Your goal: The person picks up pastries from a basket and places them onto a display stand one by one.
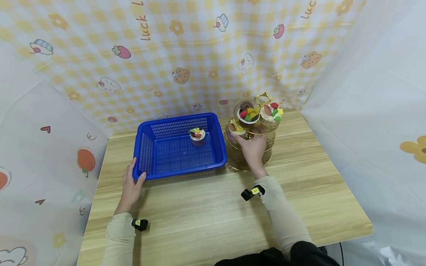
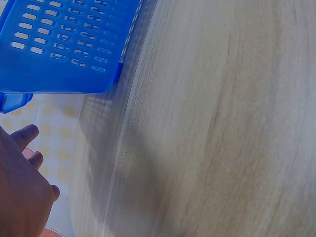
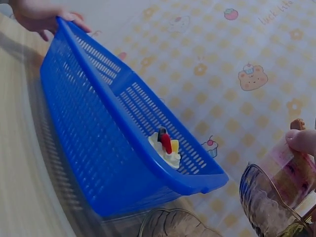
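Observation:
A blue plastic basket (image 1: 179, 170) sits on the table, with a cream-topped dessert cup (image 1: 198, 137) toward its right side. My left hand (image 1: 132, 184) rests at the basket's near left corner, thumb by the front rim and extended fingers along the left side. On the right stands a gold-rimmed tiered stand (image 1: 256, 130). My right hand (image 1: 254, 147) reaches in under its top tier and pinches another dessert cup (image 1: 235, 128) on the tier below. In the right wrist view, this cup (image 3: 292, 175) shows purplish sides and a brown piece on top, near my fingertip.
Two more dessert cups stand on the top tier: one with fruit and chocolate (image 1: 248, 115), one with white cream (image 1: 270, 112). A gold handle (image 1: 263, 98) rises above them. Behind the wooden table (image 1: 186, 218) hangs a checked curtain (image 1: 199, 55).

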The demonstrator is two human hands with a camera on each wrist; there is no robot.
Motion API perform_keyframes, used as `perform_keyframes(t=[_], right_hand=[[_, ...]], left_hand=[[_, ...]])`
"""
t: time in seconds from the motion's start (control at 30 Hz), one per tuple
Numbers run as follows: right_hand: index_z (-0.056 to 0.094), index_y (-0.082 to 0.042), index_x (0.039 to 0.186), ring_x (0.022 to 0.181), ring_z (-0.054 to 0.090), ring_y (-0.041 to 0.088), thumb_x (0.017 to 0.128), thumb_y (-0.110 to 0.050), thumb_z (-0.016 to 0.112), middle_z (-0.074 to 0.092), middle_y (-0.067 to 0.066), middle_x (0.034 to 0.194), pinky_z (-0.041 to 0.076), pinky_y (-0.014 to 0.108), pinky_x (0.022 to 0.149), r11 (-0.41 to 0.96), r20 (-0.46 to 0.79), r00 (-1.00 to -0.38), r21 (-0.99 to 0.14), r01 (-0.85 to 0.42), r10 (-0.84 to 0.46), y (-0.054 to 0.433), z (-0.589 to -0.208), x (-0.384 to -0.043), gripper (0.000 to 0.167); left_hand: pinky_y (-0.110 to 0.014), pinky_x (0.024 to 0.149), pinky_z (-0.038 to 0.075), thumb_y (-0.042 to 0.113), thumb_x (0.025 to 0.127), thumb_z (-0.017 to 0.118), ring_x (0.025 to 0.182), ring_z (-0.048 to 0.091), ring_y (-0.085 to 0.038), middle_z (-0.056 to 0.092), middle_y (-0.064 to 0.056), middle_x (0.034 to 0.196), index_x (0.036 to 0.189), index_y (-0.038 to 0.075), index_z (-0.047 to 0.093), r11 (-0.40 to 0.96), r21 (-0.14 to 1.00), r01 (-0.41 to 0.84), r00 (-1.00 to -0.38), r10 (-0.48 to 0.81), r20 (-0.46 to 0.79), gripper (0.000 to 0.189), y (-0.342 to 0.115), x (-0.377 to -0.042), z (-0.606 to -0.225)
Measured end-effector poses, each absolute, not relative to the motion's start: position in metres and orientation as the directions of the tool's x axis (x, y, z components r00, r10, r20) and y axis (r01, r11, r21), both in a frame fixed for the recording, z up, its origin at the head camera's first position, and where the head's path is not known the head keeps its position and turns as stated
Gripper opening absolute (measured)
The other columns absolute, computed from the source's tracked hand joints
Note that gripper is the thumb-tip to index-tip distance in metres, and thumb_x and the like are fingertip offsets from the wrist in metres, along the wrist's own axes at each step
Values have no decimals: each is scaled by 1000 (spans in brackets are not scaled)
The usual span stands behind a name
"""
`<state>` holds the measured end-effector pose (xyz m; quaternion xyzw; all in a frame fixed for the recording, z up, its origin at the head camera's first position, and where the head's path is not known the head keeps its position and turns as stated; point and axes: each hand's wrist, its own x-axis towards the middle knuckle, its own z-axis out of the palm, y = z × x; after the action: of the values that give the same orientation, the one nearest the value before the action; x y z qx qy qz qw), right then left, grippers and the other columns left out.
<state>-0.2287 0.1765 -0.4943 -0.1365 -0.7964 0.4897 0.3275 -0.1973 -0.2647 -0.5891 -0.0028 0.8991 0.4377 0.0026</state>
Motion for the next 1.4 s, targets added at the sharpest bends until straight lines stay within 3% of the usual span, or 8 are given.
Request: perform_keyframes(t=[0.23, 0.5, 0.63, 0.73, 0.87, 0.97, 1.17, 1.4], right_hand=[[63, -11, 127, 120, 60, 27, 56, -39, 97, 68, 8, 125, 42, 41, 101, 567, 407, -739, -823, -41, 537, 175, -496, -232, 84], [65, -11, 125, 115, 60, 35, 58, -43, 94, 70, 10, 122, 42, 48, 96, 681, 451, -740, -732, 13, 499, 175, -498, -231, 80], [60, -9, 131, 119, 58, 35, 62, -47, 92, 69, 11, 125, 42, 49, 99, 727, 475, -739, -686, 29, 477, 175, -502, -230, 85], [63, -4, 125, 115, 60, 36, 64, -54, 88, 73, 14, 108, 44, 49, 97, 777, 500, -735, -627, 59, 459, 175, -505, -229, 82], [70, -1, 96, 101, 63, 41, 63, -64, 83, 69, 19, 76, 48, 52, 87, 819, 504, -728, -557, 137, 465, 174, -508, -227, 73], [69, -4, 94, 99, 61, 42, 61, -68, 81, 68, 19, 79, 47, 55, 82, 802, 474, -723, -567, 186, 502, 171, -509, -224, 73], [57, -12, 130, 113, 56, 40, 59, -68, 83, 66, 17, 115, 44, 56, 89, 741, 415, -714, -637, 214, 563, 168, -513, -216, 94], [48, -10, 140, 120, 51, 38, 65, -65, 82, 58, 17, 128, 39, 52, 103, 721, 424, -713, -674, 163, 558, 166, -518, -207, 99]], left_hand=[[-82, 108, 12, 45, 102, 46, 153, -1, -47, -1, -23, 166, 157, 46, 4, 617, 787, -9, -1000, -6, -7, 69, -264, -198, -589], [-82, 108, 12, 45, 102, 46, 153, -2, -46, -1, -22, 166, 157, 46, 3, 618, 786, -14, -1000, -10, -10, 69, -265, -197, -589], [-82, 108, 11, 46, 102, 45, 154, -3, -45, -1, -21, 166, 156, 47, 3, 620, 784, -16, -1000, -9, -13, 69, -265, -197, -589], [-82, 108, 11, 46, 102, 45, 154, -3, -45, -1, -21, 167, 156, 47, 3, 617, 787, -15, -1000, -8, -13, 69, -265, -197, -589], [-82, 108, 11, 45, 102, 46, 154, -3, -45, 0, -22, 166, 157, 47, 4, 615, 788, -9, -1000, -7, -6, 69, -265, -197, -590], [-81, 108, 11, 45, 102, 46, 153, -2, -45, 0, -22, 166, 157, 46, 4, 617, 787, -5, -1000, -7, -1, 69, -265, -197, -590], [-81, 109, 13, 44, 102, 46, 152, 2, -47, 2, -22, 166, 157, 45, 4, 615, 788, 3, -1000, -4, 7, 69, -265, -197, -590], [-82, 107, 11, 46, 102, 45, 153, -2, -47, -1, -22, 166, 156, 47, 3, 615, 788, -18, -1000, -10, -15, 69, -265, -198, -590]])
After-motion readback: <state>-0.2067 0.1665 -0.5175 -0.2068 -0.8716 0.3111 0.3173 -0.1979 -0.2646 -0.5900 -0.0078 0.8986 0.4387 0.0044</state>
